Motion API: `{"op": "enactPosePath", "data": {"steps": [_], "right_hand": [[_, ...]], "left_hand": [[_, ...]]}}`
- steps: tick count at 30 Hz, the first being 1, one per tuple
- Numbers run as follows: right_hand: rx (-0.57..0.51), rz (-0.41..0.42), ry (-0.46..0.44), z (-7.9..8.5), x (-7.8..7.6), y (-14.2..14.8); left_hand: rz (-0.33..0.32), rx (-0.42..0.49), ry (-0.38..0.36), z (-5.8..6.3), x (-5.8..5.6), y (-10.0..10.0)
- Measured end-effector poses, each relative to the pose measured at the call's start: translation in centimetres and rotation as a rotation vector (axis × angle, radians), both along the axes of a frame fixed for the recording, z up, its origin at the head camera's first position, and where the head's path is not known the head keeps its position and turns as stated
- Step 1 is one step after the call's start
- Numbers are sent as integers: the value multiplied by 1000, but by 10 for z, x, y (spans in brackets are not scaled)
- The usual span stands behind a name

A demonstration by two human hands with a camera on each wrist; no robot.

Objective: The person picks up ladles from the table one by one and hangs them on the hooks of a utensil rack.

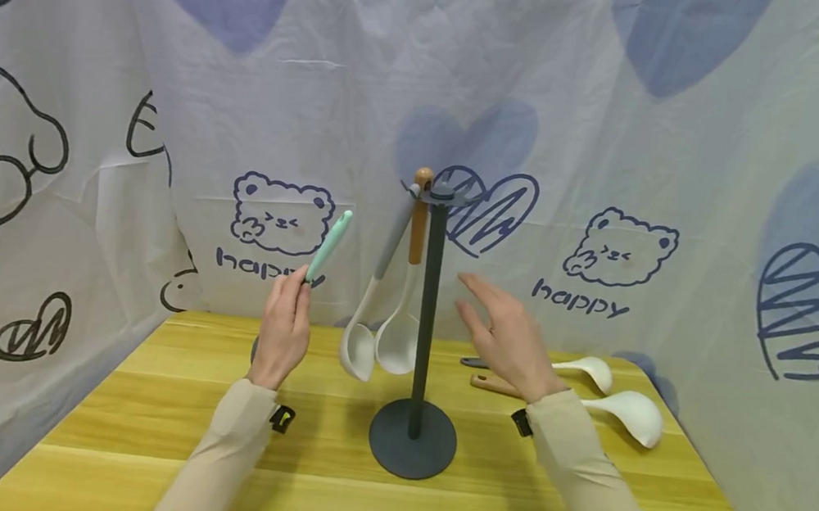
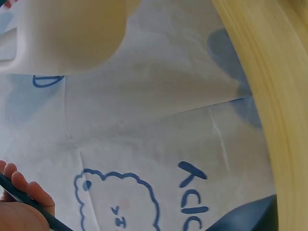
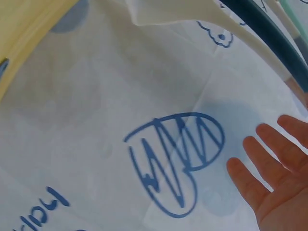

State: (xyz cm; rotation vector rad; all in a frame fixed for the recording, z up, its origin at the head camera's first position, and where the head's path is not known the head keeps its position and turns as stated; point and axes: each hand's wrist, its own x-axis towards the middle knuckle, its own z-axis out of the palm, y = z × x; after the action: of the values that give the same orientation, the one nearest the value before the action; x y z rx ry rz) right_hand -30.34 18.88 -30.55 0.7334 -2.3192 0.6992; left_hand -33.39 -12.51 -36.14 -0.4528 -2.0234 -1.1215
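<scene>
My left hand (image 1: 283, 332) grips a kitchen utensil by its mint-green handle (image 1: 332, 240), which points up and to the right. The utensil's lower end is mostly hidden behind that hand; a dark blue rounded piece (image 2: 252, 215) appears low in the left wrist view. To the right of the dark grey utensil stand (image 1: 428, 315), my right hand (image 1: 511, 341) is raised with fingers extended, holding nothing. From the stand's top hang a grey-handled white ladle (image 1: 357, 351) and a white spoon (image 1: 395, 343) with a brown handle, both on the pole's left side.
Right of the stand, a white ladle (image 1: 634, 417) with a brown handle lies on the wooden table (image 1: 328, 486). Behind it lies a smaller white utensil (image 1: 594, 372) with a grey handle. A printed cloth (image 1: 349, 118) hangs behind the table and along both sides.
</scene>
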Motion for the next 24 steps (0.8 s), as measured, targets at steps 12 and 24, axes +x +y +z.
{"op": "enactPosePath", "data": {"steps": [12,24], "right_hand": [[-235,-22,199,65,-4,-10],[-293,3,266,96,-8,-18]], "left_hand": [[-35,-19,72,24,8,15],[-44,23,98,46,19,32]]}}
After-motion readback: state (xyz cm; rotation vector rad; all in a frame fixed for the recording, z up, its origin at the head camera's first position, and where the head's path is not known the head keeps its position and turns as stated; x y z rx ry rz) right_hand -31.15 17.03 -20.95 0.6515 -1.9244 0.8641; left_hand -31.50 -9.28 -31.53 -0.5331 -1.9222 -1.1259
